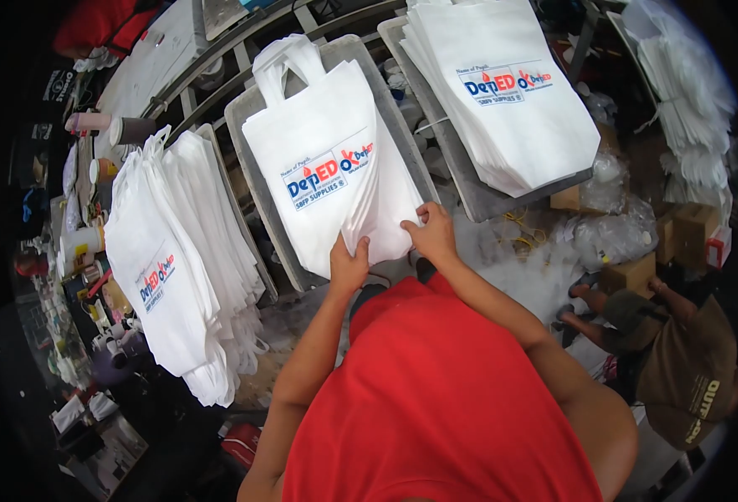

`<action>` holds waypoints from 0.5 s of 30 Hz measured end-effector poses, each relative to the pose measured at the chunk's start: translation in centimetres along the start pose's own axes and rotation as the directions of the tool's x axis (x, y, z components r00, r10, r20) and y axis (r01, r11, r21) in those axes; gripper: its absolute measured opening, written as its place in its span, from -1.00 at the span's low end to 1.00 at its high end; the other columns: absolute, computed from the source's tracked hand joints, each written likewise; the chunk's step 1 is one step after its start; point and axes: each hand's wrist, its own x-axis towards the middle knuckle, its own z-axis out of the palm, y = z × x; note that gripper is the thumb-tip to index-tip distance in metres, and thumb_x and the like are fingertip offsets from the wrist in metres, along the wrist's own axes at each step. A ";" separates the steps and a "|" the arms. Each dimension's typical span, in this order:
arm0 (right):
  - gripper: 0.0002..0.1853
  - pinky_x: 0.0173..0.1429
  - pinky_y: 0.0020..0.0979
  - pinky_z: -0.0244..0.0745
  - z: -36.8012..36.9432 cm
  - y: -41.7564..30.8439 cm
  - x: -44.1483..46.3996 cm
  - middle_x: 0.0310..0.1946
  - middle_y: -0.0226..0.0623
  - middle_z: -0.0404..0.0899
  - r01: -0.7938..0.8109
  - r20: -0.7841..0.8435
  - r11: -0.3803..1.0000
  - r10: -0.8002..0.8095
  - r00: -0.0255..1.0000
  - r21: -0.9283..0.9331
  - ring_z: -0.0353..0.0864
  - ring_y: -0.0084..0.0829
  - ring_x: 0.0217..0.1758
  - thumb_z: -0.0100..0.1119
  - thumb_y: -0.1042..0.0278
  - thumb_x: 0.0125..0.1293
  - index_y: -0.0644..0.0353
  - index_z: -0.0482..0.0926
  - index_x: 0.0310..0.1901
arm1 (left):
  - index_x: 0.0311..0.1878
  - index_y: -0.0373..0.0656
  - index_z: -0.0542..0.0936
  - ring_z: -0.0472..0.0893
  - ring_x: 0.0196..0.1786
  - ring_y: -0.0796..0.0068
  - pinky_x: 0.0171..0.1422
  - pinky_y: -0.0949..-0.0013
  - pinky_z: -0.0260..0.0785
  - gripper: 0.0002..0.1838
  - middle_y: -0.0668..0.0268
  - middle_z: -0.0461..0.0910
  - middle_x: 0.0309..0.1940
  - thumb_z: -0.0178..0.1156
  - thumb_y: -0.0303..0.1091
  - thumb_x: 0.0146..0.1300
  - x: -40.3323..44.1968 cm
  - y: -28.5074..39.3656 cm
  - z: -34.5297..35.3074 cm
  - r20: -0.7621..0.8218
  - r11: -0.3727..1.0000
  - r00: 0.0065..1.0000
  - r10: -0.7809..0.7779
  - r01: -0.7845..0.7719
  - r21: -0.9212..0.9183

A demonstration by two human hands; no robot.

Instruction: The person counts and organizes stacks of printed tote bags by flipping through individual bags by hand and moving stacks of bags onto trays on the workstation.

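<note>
A white printed tote bag (327,159) with its handles at the far end lies on a grey board (247,109), over other white bags. My left hand (349,264) is closed on the near edge of the white bag, thumb on top. To its right, my right hand (430,233) pinches the bag's near right corner. Between my hands the fabric is creased and folded over.
On the right, a second board (582,177) carries a stack of printed bags (503,109). More white bags (176,268) hang over a board at left. A person (686,360) crouches at lower right beside cardboard boxes (628,276) and clear plastic (603,234).
</note>
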 end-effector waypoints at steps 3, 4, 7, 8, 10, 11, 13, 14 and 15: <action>-0.66 -0.10 -0.28 0.58 0.5 0.0 -0.2 -0.34 -0.20 0.61 0.185 -0.088 0.981 -0.180 0.980 0.055 0.63 -0.31 -0.28 0.59 0.30 0.07 0.31 0.64 -0.25 | 0.33 -0.38 0.50 0.70 0.13 0.05 0.24 0.18 0.50 -0.53 -0.12 0.70 0.06 0.21 -0.41 0.40 -0.2 1.5 -0.1 -0.029 1.000 1.000 0.002 -0.002 0.007; -0.66 -0.10 -0.28 0.58 0.3 -0.6 -0.4 -0.34 -0.20 0.61 0.186 -0.086 0.981 -0.181 0.980 0.056 0.63 -0.31 -0.28 0.59 0.30 0.07 0.31 0.64 -0.25 | 0.33 -0.38 0.50 0.70 0.13 0.05 0.24 0.18 0.50 -0.53 -0.12 0.70 0.06 0.21 -0.41 0.40 -0.3 1.5 -0.1 -0.031 1.000 1.000 0.002 -0.001 0.009; -0.73 -0.23 -0.37 0.57 0.3 -1.9 -0.9 -0.42 -0.33 0.61 -0.099 0.087 0.966 0.080 0.993 0.240 0.63 -0.46 -0.35 0.57 0.35 0.14 0.29 0.63 -0.32 | 0.34 -0.37 0.49 0.70 0.14 0.07 0.25 0.19 0.50 -0.52 -0.11 0.69 0.09 0.22 -0.41 0.40 -0.3 1.5 0.2 -0.021 1.000 1.000 0.017 -0.017 0.009; -0.75 -0.28 -0.42 0.56 0.7 -1.7 -0.9 -0.44 -0.38 0.61 -0.121 0.110 0.941 0.090 0.990 0.317 0.62 -0.53 -0.38 0.55 0.36 0.18 0.28 0.63 -0.30 | 0.32 -0.37 0.50 0.70 0.14 0.08 0.24 0.18 0.51 -0.53 -0.10 0.69 0.08 0.23 -0.40 0.39 -0.3 1.4 0.2 -0.017 1.000 0.999 0.029 -0.029 -0.011; -0.77 -0.34 -0.47 0.55 1.4 -1.7 -1.0 -0.46 -0.43 0.61 -0.143 0.133 0.908 0.098 0.986 0.393 0.60 -0.60 -0.40 0.53 0.37 0.22 0.27 0.63 -0.27 | 0.30 -0.37 0.51 0.70 0.14 0.09 0.23 0.17 0.51 -0.54 -0.09 0.69 0.07 0.24 -0.39 0.38 -0.4 1.8 0.3 -0.014 0.999 0.999 0.042 -0.042 -0.031; -0.74 -0.32 -0.43 0.55 1.7 -1.9 -1.1 -0.44 -0.35 0.64 -0.170 0.199 0.853 0.080 0.977 0.493 0.61 -0.56 -0.43 0.51 0.34 0.22 0.30 0.63 -0.23 | 0.26 -0.36 0.52 0.70 0.12 0.08 0.21 0.15 0.53 -0.56 -0.07 0.70 0.05 0.26 -0.38 0.37 -0.5 2.3 0.3 0.052 0.998 0.999 -0.006 0.009 -0.055; -0.71 -0.30 -0.40 0.55 1.6 -2.3 -1.2 -0.42 -0.27 0.68 -0.203 0.262 0.787 0.054 0.964 0.583 0.62 -0.52 -0.45 0.49 0.30 0.22 0.32 0.63 -0.19 | 0.22 -0.36 0.53 0.71 0.10 0.07 0.18 0.13 0.54 -0.58 -0.05 0.70 0.03 0.29 -0.37 0.35 -0.6 2.6 0.4 0.120 0.995 0.991 -0.052 0.062 -0.076; -0.69 -0.26 -0.35 0.57 1.3 -2.7 -1.3 -0.43 -0.24 0.66 -0.334 0.400 0.667 0.059 0.915 0.666 0.65 -0.44 -0.42 0.51 0.30 0.20 0.32 0.63 -0.17 | 0.18 -0.35 0.54 0.72 0.06 0.03 0.14 0.11 0.55 -0.60 -0.06 0.70 -0.01 0.29 -0.38 0.34 -0.6 2.3 0.6 0.123 0.999 0.992 0.027 -0.022 -0.047; -0.66 -0.22 -0.31 0.59 1.2 -3.0 -1.2 -0.44 -0.20 0.65 -0.465 0.529 0.529 0.037 0.848 0.710 0.67 -0.37 -0.40 0.53 0.30 0.18 0.33 0.62 -0.15 | 0.15 -0.35 0.55 0.73 0.02 0.00 0.10 0.09 0.56 -0.62 -0.07 0.71 -0.06 0.28 -0.38 0.32 -0.5 2.1 0.6 0.128 0.994 0.986 0.107 -0.106 -0.017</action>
